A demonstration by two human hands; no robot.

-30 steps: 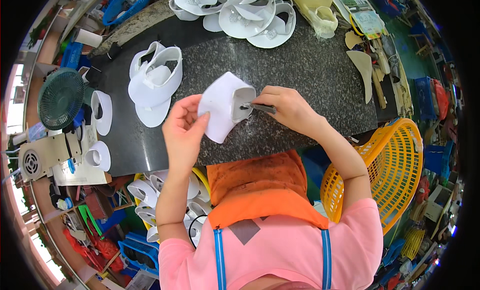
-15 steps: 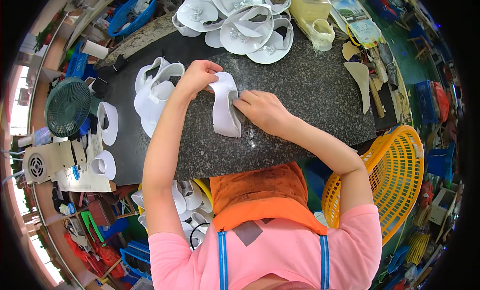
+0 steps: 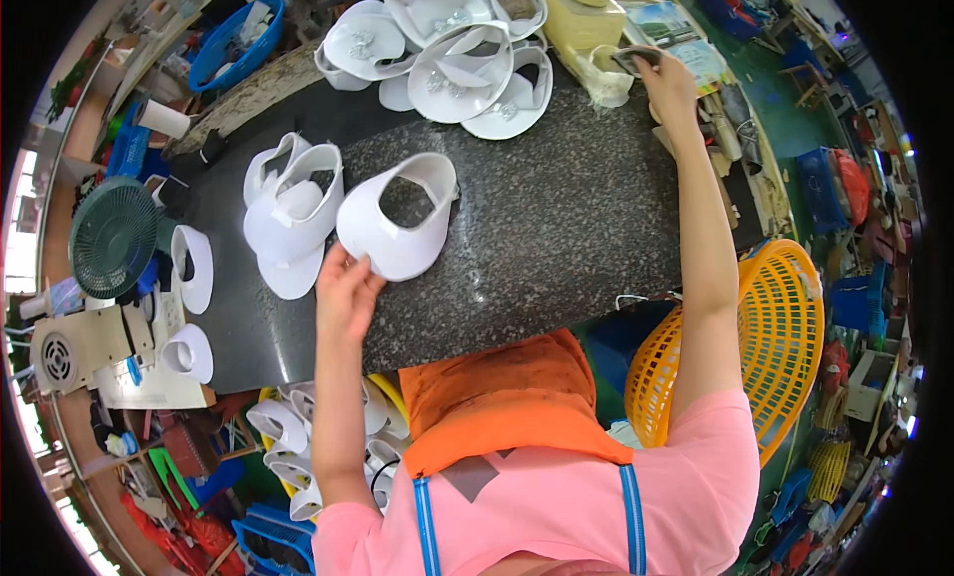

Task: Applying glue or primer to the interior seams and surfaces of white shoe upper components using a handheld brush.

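Note:
My left hand (image 3: 350,290) pinches the near edge of a white shoe upper (image 3: 402,243), a ring-like piece with a wide opening, standing on the dark speckled stone slab (image 3: 556,218). Just left of it, other white uppers (image 3: 295,218) overlap in a small group. At the far right of the slab, my right hand (image 3: 670,84) grips a small dark flat tool (image 3: 638,55). Its tip is at the mouth of a crusted, cream-coloured pot (image 3: 602,79); the exact kind of tool cannot be made out.
White uppers with sparkling ornaments (image 3: 462,74) are heaped at the back. Hand tools (image 3: 735,129) lie along the right edge. A yellow basket (image 3: 785,328) stands at right, a green fan (image 3: 114,236) at left. More white uppers (image 3: 283,427) fill a container below the slab.
My right hand has left the upper and reached far right to the pot. My left hand has moved nearer, and the upper now stands with its opening facing up, further left.

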